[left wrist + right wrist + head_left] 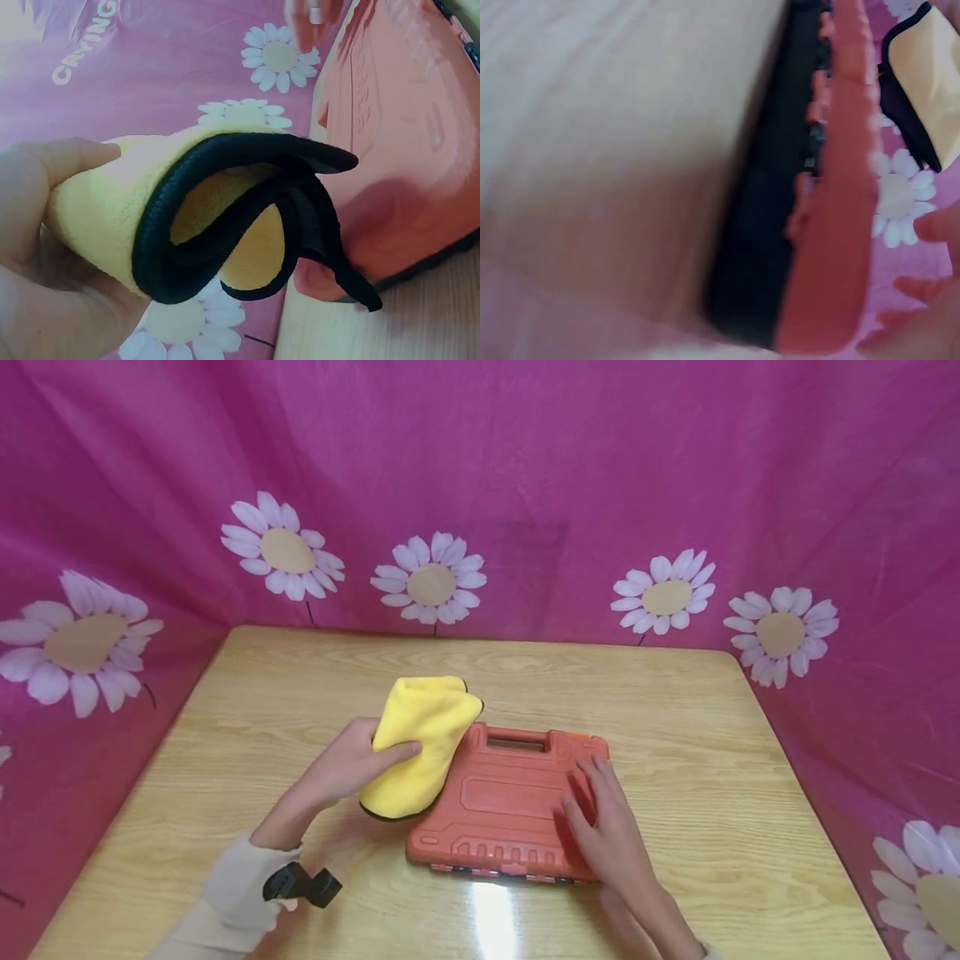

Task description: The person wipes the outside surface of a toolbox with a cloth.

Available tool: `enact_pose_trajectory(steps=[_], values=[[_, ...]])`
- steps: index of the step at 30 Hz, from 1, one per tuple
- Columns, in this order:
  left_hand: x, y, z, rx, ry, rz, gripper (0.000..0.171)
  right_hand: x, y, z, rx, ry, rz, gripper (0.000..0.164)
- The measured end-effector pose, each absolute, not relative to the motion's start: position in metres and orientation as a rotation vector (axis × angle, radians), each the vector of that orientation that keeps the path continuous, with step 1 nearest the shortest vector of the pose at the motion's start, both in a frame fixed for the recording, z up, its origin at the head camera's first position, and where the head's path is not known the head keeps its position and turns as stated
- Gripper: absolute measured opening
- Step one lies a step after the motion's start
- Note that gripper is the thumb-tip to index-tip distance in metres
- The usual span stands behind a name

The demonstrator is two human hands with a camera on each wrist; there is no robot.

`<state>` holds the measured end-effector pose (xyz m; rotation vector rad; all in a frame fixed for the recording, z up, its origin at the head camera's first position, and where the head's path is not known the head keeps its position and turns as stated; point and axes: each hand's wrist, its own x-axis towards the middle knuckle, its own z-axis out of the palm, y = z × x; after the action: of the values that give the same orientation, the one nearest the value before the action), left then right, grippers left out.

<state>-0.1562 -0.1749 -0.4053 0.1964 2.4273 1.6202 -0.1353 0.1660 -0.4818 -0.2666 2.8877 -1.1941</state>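
Note:
A folded yellow cloth (420, 735) with black edging is gripped by my left hand (352, 764), thumb on its near face, beside the left edge of a red plastic case (510, 802). The left wrist view shows the cloth (97, 195) folded over in layers, its black trim facing the camera. The case lies flat on the table, its handle at the far side. My right hand (611, 827) is over the case's right part with fingers spread; whether the fingertips touch the lid I cannot tell. In the right wrist view the case (832, 187) shows a black lower half.
The wooden table (697, 727) carries the case and reflects light near its front. A pink curtain (525, 468) with white daisies surrounds the table at the back and sides. A black strap device (300, 883) sits on the left wrist over a light sleeve.

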Motion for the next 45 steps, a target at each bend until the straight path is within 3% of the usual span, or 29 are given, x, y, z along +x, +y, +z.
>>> enact_pose_trajectory(steps=[8,16,22,29,33,41,45], values=[[-0.155,-0.157,-0.402,0.289,2.451,1.567,0.029,-0.138,0.156,-0.458,-0.653,2.951,-1.279,0.077],[-0.155,-0.133,-0.406,0.597,2.558,1.429,0.016,-0.143,0.147,-0.435,-0.844,2.923,-1.26,0.106],[-0.153,-0.117,-0.411,0.828,2.539,1.323,0.002,-0.149,0.141,-0.423,-0.98,2.927,-1.251,0.112],[-0.15,-0.104,-0.408,0.976,2.522,1.258,0.01,-0.152,0.139,-0.417,-1.132,2.927,-1.164,0.115],[-0.151,-0.1,-0.406,1.033,2.536,1.234,0.01,-0.152,0.139,-0.415,-1.165,2.905,-1.115,0.106],[-0.152,-0.097,-0.406,1.09,2.577,1.211,0.029,-0.153,0.144,-0.414,-1.188,2.832,-1.166,0.053],[-0.152,-0.095,-0.406,1.079,2.589,1.208,0.036,-0.154,0.148,-0.417,-1.256,2.836,-1.241,0.04]])
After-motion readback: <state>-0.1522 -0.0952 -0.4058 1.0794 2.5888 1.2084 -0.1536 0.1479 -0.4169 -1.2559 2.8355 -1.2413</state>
